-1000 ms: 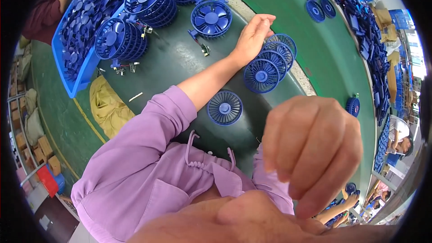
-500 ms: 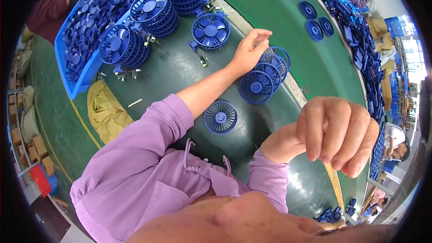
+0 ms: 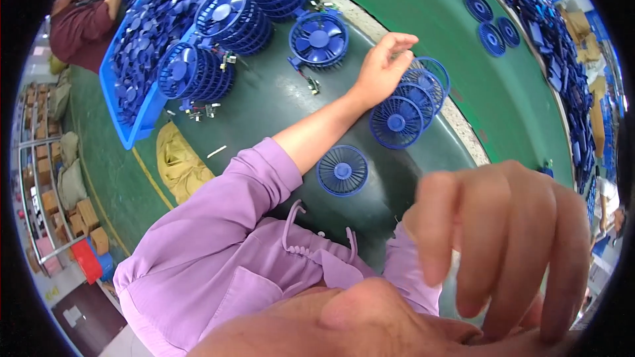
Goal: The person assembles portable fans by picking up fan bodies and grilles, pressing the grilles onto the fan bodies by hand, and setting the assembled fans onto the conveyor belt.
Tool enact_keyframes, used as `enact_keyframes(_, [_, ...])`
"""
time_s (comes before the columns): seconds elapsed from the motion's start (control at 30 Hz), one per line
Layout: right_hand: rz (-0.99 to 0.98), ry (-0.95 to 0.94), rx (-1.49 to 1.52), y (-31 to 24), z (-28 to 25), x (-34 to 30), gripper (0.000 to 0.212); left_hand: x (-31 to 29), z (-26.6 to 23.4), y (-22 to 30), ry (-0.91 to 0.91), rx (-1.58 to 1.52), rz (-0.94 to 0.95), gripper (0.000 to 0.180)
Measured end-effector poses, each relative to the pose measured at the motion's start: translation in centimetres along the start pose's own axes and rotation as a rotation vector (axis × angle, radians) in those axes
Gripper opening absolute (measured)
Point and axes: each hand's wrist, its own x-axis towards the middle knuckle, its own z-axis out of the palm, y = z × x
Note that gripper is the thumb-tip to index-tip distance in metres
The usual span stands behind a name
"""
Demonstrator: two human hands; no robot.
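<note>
My left hand (image 3: 387, 69) is at the far side of the dark green table, its fingers partly stretched out and nothing seen in them. Right beside it lies an overlapping row of round blue fan grilles (image 3: 395, 122). A single fan grille (image 3: 342, 170) lies flat nearer to me. Left of the hand stands a blue fan housing with blades (image 3: 319, 39), with a small circuit board on wires (image 3: 312, 84). My right hand (image 3: 509, 244) is raised large and close, blurred, its fingers bent downward and apart. I see nothing in it; its palm is hidden.
Stacked fan housings (image 3: 228, 20) stand at the back left by a blue bin (image 3: 135, 129) full of blue fan blades. Beyond the table's edge runs a green belt (image 3: 450, 39) carrying several grilles (image 3: 491, 38). Yellow cloth (image 3: 178, 165) lies left. Another person's sleeve (image 3: 83, 30) shows at upper left.
My right hand has come closer and looks larger, its fingers more spread. My left hand stays beside the grilles. The whole view has shifted, so the table's things sit farther right.
</note>
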Motion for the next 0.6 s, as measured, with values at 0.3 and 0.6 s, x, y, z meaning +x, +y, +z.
enact_keyframes(0.3, [0.094,-0.14,-0.086,-2.1,-1.3,-0.9,0.012,-0.3,-0.1,0.2,0.005,-0.015,-0.002,0.025])
enact_keyframes(0.6, [-0.309,-0.084,-0.023,-2.1,-0.9,-2.7,0.016,-0.4,0.1,0.1,-0.004,-0.046,-0.01,0.022])
